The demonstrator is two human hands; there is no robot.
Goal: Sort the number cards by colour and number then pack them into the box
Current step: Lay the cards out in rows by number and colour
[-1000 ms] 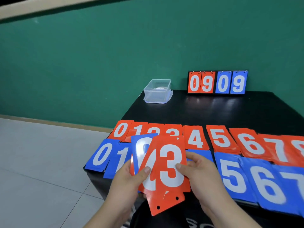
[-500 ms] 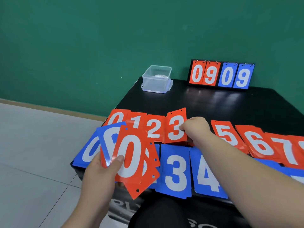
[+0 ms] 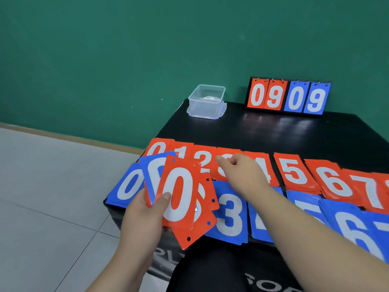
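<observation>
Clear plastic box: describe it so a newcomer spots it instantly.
Find the black table against the green wall. At its far left corner, left of the upright red-and-blue flip scoreboard, sits the clear rectangular plastic box. Unlike everything near it, it is see-through and bears no number.

The black table (image 3: 273,131) had a glossy top that caught a little light toward the back. At its far left corner sat a clear plastic box (image 3: 207,102), open at the top and, as far as I could tell, resting on its own lid. To the right of it, along the back edge, a small flip scoreboard (image 3: 288,95) stood upright, showing a red 0 and 9, then a blue 0 and 9. Nearer the front lay two rows of number cards. The red row (image 3: 293,171) ran from 0 on the left up to 7 and on out of sight, its piles overlapping or edge to edge. Just in front lay the blue row (image 3: 228,216), with 0, 3 and 6 readable.
</observation>
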